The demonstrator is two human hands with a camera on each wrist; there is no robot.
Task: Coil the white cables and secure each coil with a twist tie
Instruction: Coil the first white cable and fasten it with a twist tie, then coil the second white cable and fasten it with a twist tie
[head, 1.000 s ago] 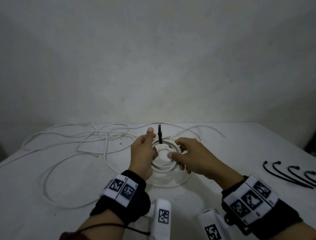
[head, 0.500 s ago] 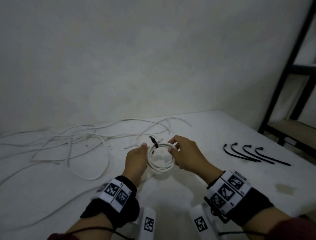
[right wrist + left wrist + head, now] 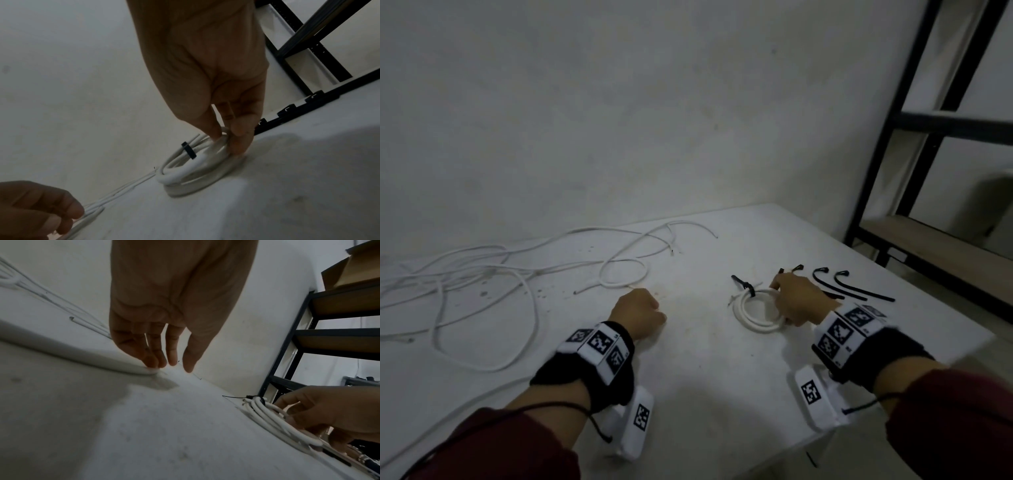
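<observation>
While right hand (image 3: 796, 305) fingers pinch tied coil (image 3: 755, 313) on table (image 3: 705, 359), left hand (image 3: 637, 313) fingers hang relaxed, holding nothing.

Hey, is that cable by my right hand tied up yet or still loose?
Tied. A black tie wraps the coil, pinched by the right hand.

Coiled white cable (image 3: 758, 313): flat on the counter, several round loops, bound at far-left edge by a black tie (image 3: 747, 286) with its tail sticking out left. Loose white cables (image 3: 482, 274): uncoiled, tangled, sprawled over counter's left half. Spare black ties (image 3: 854, 286): side by side just right of the coil.
</observation>
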